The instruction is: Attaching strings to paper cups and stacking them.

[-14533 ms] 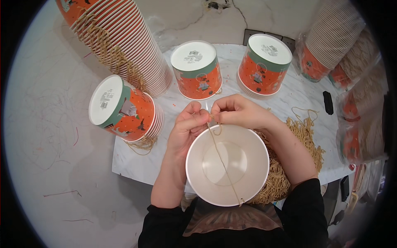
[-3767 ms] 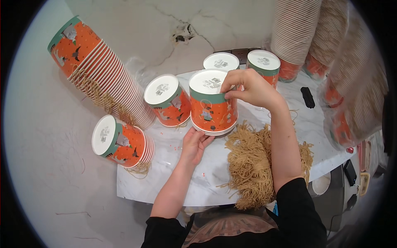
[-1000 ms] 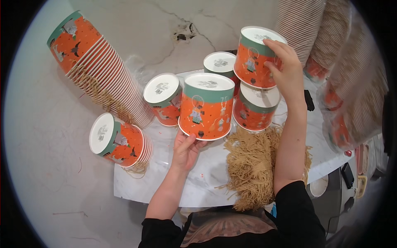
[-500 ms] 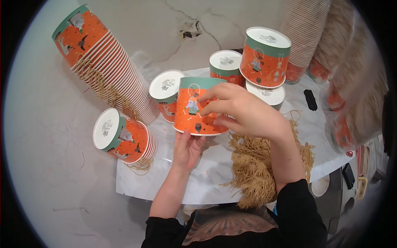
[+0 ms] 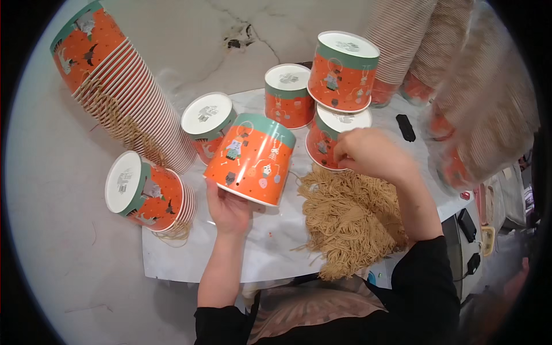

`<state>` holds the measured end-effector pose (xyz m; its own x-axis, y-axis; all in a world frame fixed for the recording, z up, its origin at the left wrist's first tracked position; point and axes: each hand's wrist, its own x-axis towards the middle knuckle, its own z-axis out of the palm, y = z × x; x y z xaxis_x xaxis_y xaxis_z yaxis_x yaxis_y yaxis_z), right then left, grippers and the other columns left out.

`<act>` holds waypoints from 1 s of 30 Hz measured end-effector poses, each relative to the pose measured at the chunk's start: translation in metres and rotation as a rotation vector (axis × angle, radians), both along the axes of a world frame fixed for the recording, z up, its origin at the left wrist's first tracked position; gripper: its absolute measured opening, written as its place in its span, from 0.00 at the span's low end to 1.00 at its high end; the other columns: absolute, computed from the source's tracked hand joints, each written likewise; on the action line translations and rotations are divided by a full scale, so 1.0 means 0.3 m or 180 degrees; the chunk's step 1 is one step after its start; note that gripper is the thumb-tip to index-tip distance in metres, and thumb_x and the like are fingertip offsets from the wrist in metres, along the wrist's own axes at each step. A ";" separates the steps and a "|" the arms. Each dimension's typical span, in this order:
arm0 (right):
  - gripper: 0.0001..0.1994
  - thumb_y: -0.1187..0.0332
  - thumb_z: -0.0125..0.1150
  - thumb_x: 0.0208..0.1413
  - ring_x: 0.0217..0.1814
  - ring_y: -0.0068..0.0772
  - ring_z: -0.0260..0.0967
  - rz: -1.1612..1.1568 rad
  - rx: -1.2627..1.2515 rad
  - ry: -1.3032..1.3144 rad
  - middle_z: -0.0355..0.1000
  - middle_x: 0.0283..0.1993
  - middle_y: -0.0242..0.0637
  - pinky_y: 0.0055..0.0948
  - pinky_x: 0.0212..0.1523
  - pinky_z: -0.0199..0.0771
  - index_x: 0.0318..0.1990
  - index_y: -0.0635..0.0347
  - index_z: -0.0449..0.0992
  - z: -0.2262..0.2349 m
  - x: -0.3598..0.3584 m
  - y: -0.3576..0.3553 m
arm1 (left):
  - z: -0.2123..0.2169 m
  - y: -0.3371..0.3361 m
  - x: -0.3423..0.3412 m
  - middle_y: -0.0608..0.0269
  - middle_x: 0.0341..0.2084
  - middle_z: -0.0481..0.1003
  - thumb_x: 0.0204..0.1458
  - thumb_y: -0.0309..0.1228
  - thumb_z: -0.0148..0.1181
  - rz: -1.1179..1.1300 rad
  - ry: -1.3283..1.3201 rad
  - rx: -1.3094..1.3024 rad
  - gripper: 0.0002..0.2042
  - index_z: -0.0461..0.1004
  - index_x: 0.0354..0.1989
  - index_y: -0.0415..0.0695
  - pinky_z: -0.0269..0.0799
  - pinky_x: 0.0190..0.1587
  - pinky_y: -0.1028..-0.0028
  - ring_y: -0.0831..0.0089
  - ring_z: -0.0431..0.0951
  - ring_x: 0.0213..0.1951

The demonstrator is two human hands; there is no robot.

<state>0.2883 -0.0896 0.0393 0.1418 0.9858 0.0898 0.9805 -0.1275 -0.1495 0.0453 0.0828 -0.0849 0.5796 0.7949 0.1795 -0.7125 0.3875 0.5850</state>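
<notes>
My left hand [image 5: 231, 211] grips an orange paper bucket [image 5: 253, 161] with a green band, near its white rim. The bucket is upside down and tilted, its wide rim facing down. My right hand [image 5: 371, 152] is bent down with its fingers curled together, just above a heap of tan cords [image 5: 351, 221] and in front of a lower bucket [image 5: 322, 141]. What its fingertips hold, if anything, is hidden. Another upside-down bucket [image 5: 344, 72] stands on that lower one.
Further upturned buckets [image 5: 287, 95] stand behind. At left lean a tall nested stack [image 5: 138, 92] and a shorter stack [image 5: 152, 195], both with cords hanging on them. Plastic-wrapped stacks [image 5: 477, 109] line the right. A small black object [image 5: 405, 127] lies on the white table [image 5: 190, 259].
My right hand has left the held bucket and moved right and down to the cord heap. My left hand has tilted the bucket. The whole view has shifted slightly.
</notes>
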 end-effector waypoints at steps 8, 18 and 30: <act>0.06 0.73 0.64 0.48 0.38 0.48 0.77 -0.1937 -0.0204 0.0373 0.78 0.35 0.46 0.41 0.40 0.76 0.34 0.61 0.83 -0.094 0.247 -0.280 | 0.014 0.001 -0.009 0.52 0.62 0.68 0.68 0.50 0.41 0.0240 -0.0172 -0.0239 0.28 0.62 0.64 0.36 0.68 0.64 0.58 0.59 0.70 0.62; 0.11 0.79 0.60 0.47 0.45 0.48 0.75 -0.2122 0.1281 -0.0775 0.75 0.39 0.40 0.44 0.45 0.75 0.38 0.57 0.83 -0.410 0.430 -0.245 | -0.044 0.028 -0.001 0.54 0.61 0.70 0.69 0.45 0.40 0.0335 -0.0054 -0.0291 0.24 0.64 0.63 0.37 0.68 0.64 0.60 0.62 0.71 0.62; 0.09 0.74 0.63 0.46 0.42 0.48 0.77 -0.2603 0.0958 -0.0611 0.77 0.38 0.42 0.45 0.43 0.77 0.35 0.55 0.84 -0.468 0.535 -0.313 | 0.026 -0.001 0.013 0.48 0.67 0.59 0.57 0.32 0.58 0.0667 0.0292 0.0886 0.36 0.44 0.70 0.42 0.65 0.66 0.59 0.60 0.64 0.67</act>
<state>0.4487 -0.1834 -0.1012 0.7463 0.5138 0.4232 0.6118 -0.7799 -0.1319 0.0493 0.0826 -0.0771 0.4330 0.8261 0.3605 -0.6992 0.0555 0.7127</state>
